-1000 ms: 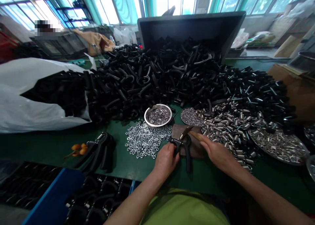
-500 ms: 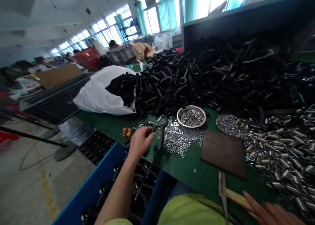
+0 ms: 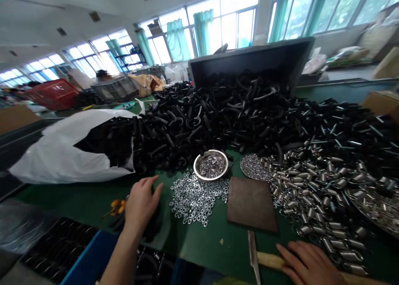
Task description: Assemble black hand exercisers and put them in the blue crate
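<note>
My left hand [image 3: 141,204] is over the green table at the left, thumb apart from its stretched fingers. A dark part [image 3: 152,229] lies partly hidden beneath its palm, and small orange fruits [image 3: 116,207] sit beside the wrist. My right hand [image 3: 311,263] rests with fingers extended across the wooden handle of a hammer [image 3: 269,260], whose metal head points left. Between the hands are a heap of nuts [image 3: 193,197], a round metal bowl of small pins [image 3: 211,165] and a square dark plate [image 3: 252,205].
Black plastic parts [image 3: 199,123] pile up before a tipped grey bin [image 3: 249,62]. A white sack [image 3: 68,148] of dark parts lies left, metal springs [image 3: 311,193] are heaped right. A blue crate [image 3: 84,256] stands below the table edge. Another person [image 3: 102,75] is far back.
The view has swung to the right. My left hand has let go of the black forked part, which now no longer shows between its fingers. My right hand has moved further over the hammer handle.
</note>
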Demonstrator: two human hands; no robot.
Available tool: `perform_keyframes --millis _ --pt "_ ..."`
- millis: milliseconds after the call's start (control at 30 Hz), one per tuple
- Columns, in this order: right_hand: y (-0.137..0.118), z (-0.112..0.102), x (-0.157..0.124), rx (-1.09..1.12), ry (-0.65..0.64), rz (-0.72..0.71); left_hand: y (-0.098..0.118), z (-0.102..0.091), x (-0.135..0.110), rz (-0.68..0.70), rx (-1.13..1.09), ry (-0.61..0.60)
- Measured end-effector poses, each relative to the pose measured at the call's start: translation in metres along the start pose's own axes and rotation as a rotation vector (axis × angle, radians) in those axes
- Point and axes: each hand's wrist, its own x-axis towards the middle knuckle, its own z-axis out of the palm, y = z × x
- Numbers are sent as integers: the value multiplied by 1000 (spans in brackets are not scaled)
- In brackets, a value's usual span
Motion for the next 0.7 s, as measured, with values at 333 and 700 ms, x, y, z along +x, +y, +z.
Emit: perform_keyframes --millis 333,700 --pt "25 -11 38 54 79 131 291 64 114 696 -385 -35" --pt "46 -7 36 208 26 305 362 78 191 434 -405 44"
